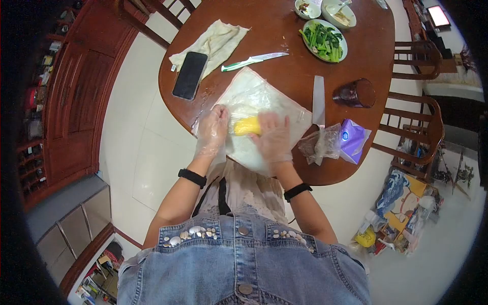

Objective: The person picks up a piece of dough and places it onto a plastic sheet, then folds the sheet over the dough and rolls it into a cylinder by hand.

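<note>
- Your left hand [213,127], in a clear plastic glove, has its fingers curled together beside the yellow, film-covered piece [246,126]; what they pinch, you cannot tell.
- Your gloved right hand [274,136] is blurred, its fingers extended and slightly apart, at the piece's right end.
- The piece lies between your hands, over the white, pink-edged square cloth [243,90].
- Steady the film with your left fingers; keep your right palm light and flat, smoothing creases without squashing the piece.
</note>
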The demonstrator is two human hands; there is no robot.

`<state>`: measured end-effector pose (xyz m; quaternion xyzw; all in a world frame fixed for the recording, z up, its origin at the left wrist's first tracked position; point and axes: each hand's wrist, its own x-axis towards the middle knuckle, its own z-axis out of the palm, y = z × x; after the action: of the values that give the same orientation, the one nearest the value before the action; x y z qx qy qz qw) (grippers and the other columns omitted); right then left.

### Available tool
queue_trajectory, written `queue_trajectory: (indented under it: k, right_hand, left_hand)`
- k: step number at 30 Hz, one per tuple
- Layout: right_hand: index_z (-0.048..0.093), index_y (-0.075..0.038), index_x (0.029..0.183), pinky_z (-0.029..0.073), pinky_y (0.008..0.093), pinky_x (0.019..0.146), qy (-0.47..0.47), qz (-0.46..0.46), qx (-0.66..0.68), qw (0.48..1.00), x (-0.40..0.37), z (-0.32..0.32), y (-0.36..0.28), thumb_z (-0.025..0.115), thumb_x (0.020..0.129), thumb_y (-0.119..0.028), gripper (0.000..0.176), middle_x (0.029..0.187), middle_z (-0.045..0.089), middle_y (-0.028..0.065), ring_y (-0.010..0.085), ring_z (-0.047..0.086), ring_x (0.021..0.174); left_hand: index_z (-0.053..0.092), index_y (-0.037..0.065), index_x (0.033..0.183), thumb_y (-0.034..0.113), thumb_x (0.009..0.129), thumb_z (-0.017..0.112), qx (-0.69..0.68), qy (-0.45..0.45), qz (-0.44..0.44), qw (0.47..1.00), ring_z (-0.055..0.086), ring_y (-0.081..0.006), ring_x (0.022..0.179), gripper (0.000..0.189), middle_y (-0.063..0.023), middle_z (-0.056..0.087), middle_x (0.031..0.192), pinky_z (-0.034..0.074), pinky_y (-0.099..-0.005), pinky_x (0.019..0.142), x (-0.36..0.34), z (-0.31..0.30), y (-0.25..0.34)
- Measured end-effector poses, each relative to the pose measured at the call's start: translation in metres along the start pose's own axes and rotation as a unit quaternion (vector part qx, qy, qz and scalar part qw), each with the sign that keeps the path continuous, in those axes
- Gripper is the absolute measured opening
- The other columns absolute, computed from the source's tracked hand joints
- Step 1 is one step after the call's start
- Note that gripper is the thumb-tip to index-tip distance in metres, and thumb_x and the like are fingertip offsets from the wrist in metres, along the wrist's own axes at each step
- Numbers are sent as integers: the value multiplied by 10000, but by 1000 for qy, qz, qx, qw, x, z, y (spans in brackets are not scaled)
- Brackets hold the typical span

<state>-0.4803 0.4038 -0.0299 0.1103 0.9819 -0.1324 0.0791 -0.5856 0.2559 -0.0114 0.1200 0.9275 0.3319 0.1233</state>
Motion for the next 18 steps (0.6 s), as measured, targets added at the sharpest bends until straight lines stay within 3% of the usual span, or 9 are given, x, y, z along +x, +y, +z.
queue_trajectory:
  k: [4, 6, 8, 10, 12, 18]
  right_hand:
    - [449, -52, 1342, 170, 569, 1105, 51, 28, -13, 998, -12, 8, 40, 561, 859, -434, 626, 1377, 469, 112, 265, 389, 1300]
    - [455, -33, 1326, 187, 564, 1100, 141, 36, -24, 989, -15, 2, 47, 566, 864, -394, 596, 1347, 483, 150, 306, 408, 1275]
    - [462, -24, 1312, 202, 551, 1098, 136, 17, 47, 989, -12, -15, 48, 559, 870, -378, 575, 1332, 489, 167, 323, 410, 1269]
    - [468, -15, 1299, 217, 539, 1096, 132, -2, 120, 984, -2, -29, 45, 552, 876, -362, 554, 1317, 495, 183, 340, 413, 1264]
    - [495, -20, 1266, 249, 511, 1087, 73, -34, 127, 989, 15, -31, 42, 544, 878, -301, 481, 1314, 497, 192, 361, 416, 1256]
    - [584, -46, 1181, 262, 490, 1084, 78, -105, 219, 967, 43, -26, 24, 562, 837, -208, 381, 1300, 506, 196, 364, 419, 1251]
  left_hand:
    - [626, 50, 951, 235, 903, 544, 22, 0, -5, 1000, 634, -378, 804, 207, -210, 653, 849, 489, -442, 707, 7, 8, -13]
    - [631, 55, 962, 214, 883, 562, 13, 14, 13, 1000, 641, -360, 789, 191, -196, 658, 840, 496, -428, 704, 9, 8, -12]
    - [636, 59, 972, 193, 862, 580, 5, 28, 30, 999, 648, -342, 774, 183, -181, 663, 831, 502, -414, 702, 10, 4, -9]
    - [641, 63, 1022, 146, 813, 613, -50, 10, 106, 993, 649, -312, 751, 227, -153, 671, 822, 505, -388, 700, 13, -1, -5]
    - [648, 60, 1020, 126, 794, 624, -61, -5, 97, 993, 647, -297, 752, 237, -141, 671, 819, 504, -373, 700, 18, 0, 3]
    - [674, 39, 939, 114, 812, 629, -180, -50, 28, 982, 630, -254, 739, 155, -118, 661, 799, 487, -331, 691, 31, 13, -12]
